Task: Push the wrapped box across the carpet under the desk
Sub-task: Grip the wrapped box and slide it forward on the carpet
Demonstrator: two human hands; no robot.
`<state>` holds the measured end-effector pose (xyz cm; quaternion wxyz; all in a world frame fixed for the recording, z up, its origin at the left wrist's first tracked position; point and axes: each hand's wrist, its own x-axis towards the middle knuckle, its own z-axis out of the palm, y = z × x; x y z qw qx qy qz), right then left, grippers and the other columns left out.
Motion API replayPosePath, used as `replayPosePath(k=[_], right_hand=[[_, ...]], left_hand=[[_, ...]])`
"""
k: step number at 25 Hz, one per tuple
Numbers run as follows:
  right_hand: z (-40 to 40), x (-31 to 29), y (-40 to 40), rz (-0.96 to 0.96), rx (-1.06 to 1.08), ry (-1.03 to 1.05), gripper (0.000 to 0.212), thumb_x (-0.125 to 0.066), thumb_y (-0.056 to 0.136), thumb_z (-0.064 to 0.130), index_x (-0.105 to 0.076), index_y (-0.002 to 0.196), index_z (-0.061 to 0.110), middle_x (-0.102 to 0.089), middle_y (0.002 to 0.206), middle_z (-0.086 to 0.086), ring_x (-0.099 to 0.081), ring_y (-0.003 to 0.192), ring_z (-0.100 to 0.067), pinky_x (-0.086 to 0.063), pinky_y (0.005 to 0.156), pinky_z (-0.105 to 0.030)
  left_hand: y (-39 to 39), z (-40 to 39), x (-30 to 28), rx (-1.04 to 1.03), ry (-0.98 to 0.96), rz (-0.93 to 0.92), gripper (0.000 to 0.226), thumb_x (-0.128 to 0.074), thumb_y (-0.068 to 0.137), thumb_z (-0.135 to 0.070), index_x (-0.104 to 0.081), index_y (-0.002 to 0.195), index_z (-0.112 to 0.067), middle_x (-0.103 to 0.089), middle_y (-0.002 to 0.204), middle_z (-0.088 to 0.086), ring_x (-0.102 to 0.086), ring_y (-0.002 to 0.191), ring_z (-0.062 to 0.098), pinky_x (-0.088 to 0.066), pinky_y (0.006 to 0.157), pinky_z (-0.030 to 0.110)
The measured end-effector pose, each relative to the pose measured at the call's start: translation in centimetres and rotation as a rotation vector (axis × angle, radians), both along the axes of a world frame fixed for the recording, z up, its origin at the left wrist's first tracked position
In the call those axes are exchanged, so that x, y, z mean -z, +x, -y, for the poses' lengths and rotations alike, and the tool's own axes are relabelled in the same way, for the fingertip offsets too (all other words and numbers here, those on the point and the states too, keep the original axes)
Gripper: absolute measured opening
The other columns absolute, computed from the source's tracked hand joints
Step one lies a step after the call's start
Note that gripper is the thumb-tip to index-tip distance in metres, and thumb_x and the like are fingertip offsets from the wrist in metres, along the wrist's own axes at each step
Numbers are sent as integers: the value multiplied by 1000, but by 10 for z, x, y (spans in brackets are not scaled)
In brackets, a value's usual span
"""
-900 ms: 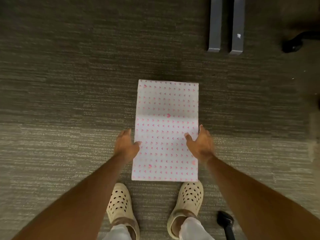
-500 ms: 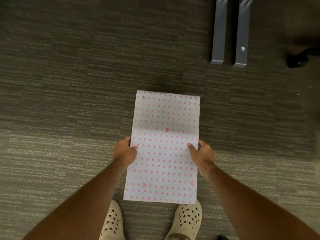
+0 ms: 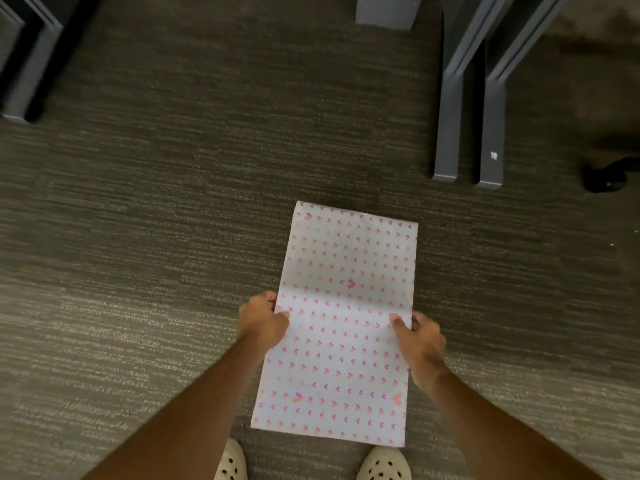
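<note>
Since the frame half a second back, the wrapped box (image 3: pixel 341 327) sits farther out from the feet and closer to the desk legs, and both hands have travelled with it, gripping near its middle rather than resting loosely at its sides as they did at first.

Nearest the camera, the toes of two cream perforated clogs (image 3: pixel 383 465) show at the bottom edge, just behind the box's near end. No brand, label or writing can be read anywhere; the paper carries only rows of small pink hearts on white, with a few larger hearts among them.

At the box's left long edge, the left hand (image 3: pixel 264 323) is clamped, thumb lying on the top face and fingers curled down the side. Opposite it, the right hand (image 3: pixel 420 342) grips the right edge the same way, thumb on top; its fingers are hidden below the edge, so how far they wrap under is unclear. A crease runs across the paper just beyond both thumbs.

The box lies flat on grey striped carpet (image 3: pixel 149 258), its long axis pointing away, turned slightly to the right. Beyond its far right corner stand two grey metal desk legs (image 3: pixel 467 133), well apart from it. What may be a black chair caster (image 3: pixel 606 178) sits at the far right, blurred. More grey furniture bases (image 3: pixel 24 71) occupy the top left.
</note>
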<state>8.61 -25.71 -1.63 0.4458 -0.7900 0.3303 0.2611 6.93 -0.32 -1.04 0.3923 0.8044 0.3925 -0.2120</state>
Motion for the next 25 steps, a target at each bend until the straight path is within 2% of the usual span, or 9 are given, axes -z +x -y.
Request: replayPosePath(k=[4, 6, 8, 9, 10, 13, 17, 21, 25], right_hand=[[-8, -32, 46, 86, -54, -44, 38, -69, 93, 36, -69, 126, 17, -73, 124, -9, -69, 110, -32, -59, 94, -50], [-16, -45, 72, 140, -117, -50, 35, -66, 95, 37, -69, 123, 17, -73, 125, -8, -70, 106, -28, -60, 89, -44], [-28, -54, 98, 160, -98, -16, 39, -63, 96, 39, -67, 128, 18, -70, 129, -7, -68, 105, -26, -59, 83, -38], [-35, -58, 108, 167, -68, 3, 40, -62, 97, 40, -66, 131, 19, -68, 131, -7, -66, 104, -25, -57, 79, -35], [-41, -62, 118, 174, -34, 11, 40, -61, 97, 40, -65, 132, 20, -67, 133, -7, -63, 105, -24, -54, 78, -34], [-56, -71, 139, 171, 8, 6, 41, -60, 98, 43, -64, 131, 19, -65, 133, -8, -64, 111, -29, -55, 82, -38], [-60, -64, 179, 223, -14, 27, 47, -59, 96, 48, -63, 130, 15, -66, 133, -11, -66, 115, -33, -58, 94, -51], [-64, -40, 241, 255, 22, -40, 57, -64, 92, 49, -56, 136, 14, -63, 135, -13, -65, 119, -35, -58, 95, -52], [-67, -15, 301, 302, 40, -51, 66, -71, 87, 47, -51, 139, 12, -60, 137, -15, -62, 122, -37, -57, 96, -52]], left_hand=[[37, -11, -33, -9, 49, 37, 27, -72, 85, -21, -71, 112, -14, -73, 106, 5, -49, 59, -1, -31, 37, 6], [62, -23, -46, 42, 65, 76, 29, -71, 86, -23, -71, 114, -15, -73, 109, 6, -54, 65, 4, -43, 48, 10], [91, -37, -56, 108, 49, 96, 25, -68, 88, -23, -69, 111, -14, -72, 110, 6, -64, 82, 17, -55, 67, 25], [104, -43, -61, 108, 20, 98, 23, -66, 90, -22, -69, 111, -14, -71, 111, 6, -64, 87, 19, -56, 69, 28], [116, -50, -65, 98, -7, 103, 21, -65, 91, -21, -68, 111, -14, -70, 111, 6, -63, 87, 19, -53, 64, 27], [145, -68, -74, 147, -92, 183, 8, -63, 93, -21, -66, 100, -19, -69, 108, 5, -62, 83, 16, -45, 55, 21], [192, -79, -66, 194, -135, 243, 4, -63, 93, -21, -65, 90, -18, -68, 106, 6, -65, 86, 19, -48, 59, 23], [243, -82, -36, 117, -155, 258, 21, -63, 92, -23, -64, 111, -13, -67, 117, 9, -66, 101, 26, -56, 75, 36], [294, -87, -16, 92, -165, 310, 17, -64, 92, -20, -62, 106, -12, -66, 113, 10, -62, 89, 20, -49, 57, 27]])
